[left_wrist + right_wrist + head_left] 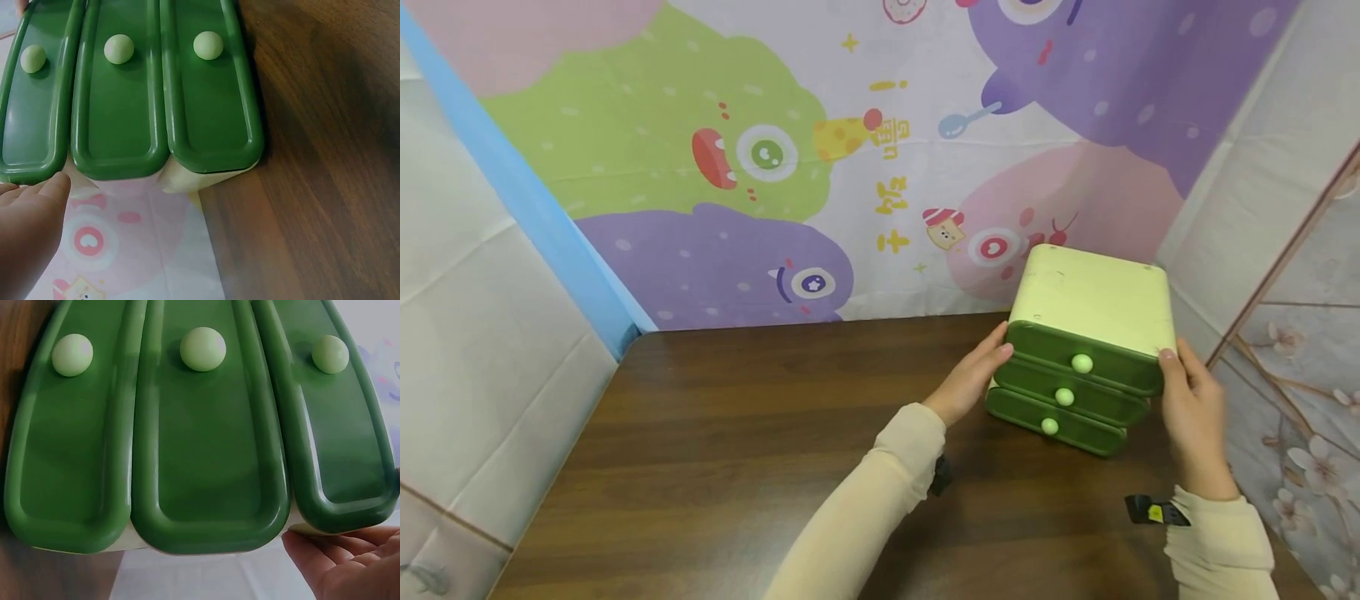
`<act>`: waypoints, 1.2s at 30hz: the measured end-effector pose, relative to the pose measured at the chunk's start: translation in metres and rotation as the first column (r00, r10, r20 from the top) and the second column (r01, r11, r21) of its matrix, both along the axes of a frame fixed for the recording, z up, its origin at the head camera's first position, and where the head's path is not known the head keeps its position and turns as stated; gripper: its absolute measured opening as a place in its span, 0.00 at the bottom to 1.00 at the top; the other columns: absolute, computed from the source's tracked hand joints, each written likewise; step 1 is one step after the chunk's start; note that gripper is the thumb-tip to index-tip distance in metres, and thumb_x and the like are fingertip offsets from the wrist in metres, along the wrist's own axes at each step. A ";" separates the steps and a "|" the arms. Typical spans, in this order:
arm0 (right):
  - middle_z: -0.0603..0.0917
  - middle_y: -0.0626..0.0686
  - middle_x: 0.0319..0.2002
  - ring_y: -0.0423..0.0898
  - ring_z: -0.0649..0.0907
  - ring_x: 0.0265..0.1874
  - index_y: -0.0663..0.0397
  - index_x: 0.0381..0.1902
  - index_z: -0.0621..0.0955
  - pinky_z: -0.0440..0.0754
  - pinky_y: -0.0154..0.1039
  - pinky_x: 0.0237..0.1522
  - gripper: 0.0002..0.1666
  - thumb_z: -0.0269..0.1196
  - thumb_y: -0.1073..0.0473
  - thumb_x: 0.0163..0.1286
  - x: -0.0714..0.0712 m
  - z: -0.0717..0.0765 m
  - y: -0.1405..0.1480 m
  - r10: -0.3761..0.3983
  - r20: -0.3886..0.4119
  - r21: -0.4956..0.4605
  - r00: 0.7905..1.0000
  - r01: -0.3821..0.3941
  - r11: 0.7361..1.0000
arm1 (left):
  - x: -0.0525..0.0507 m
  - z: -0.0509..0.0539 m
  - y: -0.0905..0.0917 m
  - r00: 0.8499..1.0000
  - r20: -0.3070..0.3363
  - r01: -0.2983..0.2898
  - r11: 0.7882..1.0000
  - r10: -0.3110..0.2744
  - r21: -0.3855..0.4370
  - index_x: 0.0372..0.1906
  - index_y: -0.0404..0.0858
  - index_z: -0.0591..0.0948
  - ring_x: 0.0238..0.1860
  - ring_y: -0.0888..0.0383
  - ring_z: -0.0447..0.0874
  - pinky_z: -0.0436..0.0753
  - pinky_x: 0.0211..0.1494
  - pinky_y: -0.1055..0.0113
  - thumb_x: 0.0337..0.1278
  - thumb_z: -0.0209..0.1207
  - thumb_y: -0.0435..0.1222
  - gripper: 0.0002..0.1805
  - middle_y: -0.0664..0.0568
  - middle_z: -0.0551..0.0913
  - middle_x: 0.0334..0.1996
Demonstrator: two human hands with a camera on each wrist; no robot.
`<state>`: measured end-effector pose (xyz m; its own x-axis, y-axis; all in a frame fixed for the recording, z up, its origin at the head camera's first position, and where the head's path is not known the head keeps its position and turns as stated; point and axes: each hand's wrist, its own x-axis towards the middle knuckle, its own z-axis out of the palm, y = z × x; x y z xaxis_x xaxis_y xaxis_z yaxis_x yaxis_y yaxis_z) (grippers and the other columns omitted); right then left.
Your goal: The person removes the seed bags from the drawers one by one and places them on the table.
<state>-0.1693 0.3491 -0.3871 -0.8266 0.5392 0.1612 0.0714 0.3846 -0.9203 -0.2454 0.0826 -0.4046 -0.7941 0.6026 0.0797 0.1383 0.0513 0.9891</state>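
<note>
A small chest of drawers (1093, 292) has a pale green body and three dark green drawer fronts, each with a round light green knob. It stands at the right rear of the brown table, turned slightly; whether its base is fully on the wood I cannot tell. My left hand (966, 379) grips its left side near the top drawer, thumb close to the front edge. On the opposite side my right hand (1198, 417) holds the upper right corner, thumb in front. All three drawers (203, 437) appear closed in the right wrist view.
The wood-grain table (715, 450) stretches left and forward. Behind it hangs a cartoon-print cloth (775, 275). Pale fabric walls (1277, 250) border both sides, the right one close to the chest. Each wrist wears a dark strap (1153, 510).
</note>
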 end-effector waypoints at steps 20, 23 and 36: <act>0.54 0.49 0.77 0.47 0.55 0.76 0.41 0.77 0.56 0.53 0.45 0.77 0.35 0.44 0.39 0.78 -0.010 -0.002 -0.024 0.130 0.009 -0.042 0.991 -0.130 0.991 | 0.011 -0.011 -0.033 0.993 -0.033 -0.110 0.991 0.112 0.081 0.78 0.54 0.53 0.78 0.61 0.47 0.49 0.80 0.55 0.75 0.38 0.53 0.31 0.62 0.53 0.78; 0.56 0.50 0.76 0.46 0.58 0.75 0.40 0.76 0.57 0.62 0.34 0.72 0.34 0.44 0.39 0.78 -0.013 -0.003 -0.030 0.149 0.001 -0.033 0.989 -0.149 0.988 | 0.013 -0.012 -0.040 0.991 -0.036 -0.128 0.988 0.131 0.083 0.78 0.53 0.53 0.78 0.60 0.49 0.50 0.80 0.55 0.76 0.38 0.53 0.31 0.61 0.54 0.78; 0.59 0.49 0.76 0.48 0.60 0.75 0.42 0.77 0.58 0.59 0.43 0.75 0.35 0.47 0.39 0.77 -0.028 -0.004 -0.060 0.257 -0.009 -0.006 0.966 -0.257 0.966 | 0.020 -0.012 -0.078 0.984 -0.048 -0.160 0.973 0.170 0.168 0.79 0.42 0.51 0.78 0.51 0.51 0.54 0.78 0.52 0.78 0.33 0.52 0.33 0.50 0.52 0.78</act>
<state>-0.1975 0.2894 -0.3914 -0.9362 0.3103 0.1653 -0.0363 0.3822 -0.9234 -0.2254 0.0047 -0.4164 -0.8719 0.4384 0.2180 0.2027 -0.0822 0.9758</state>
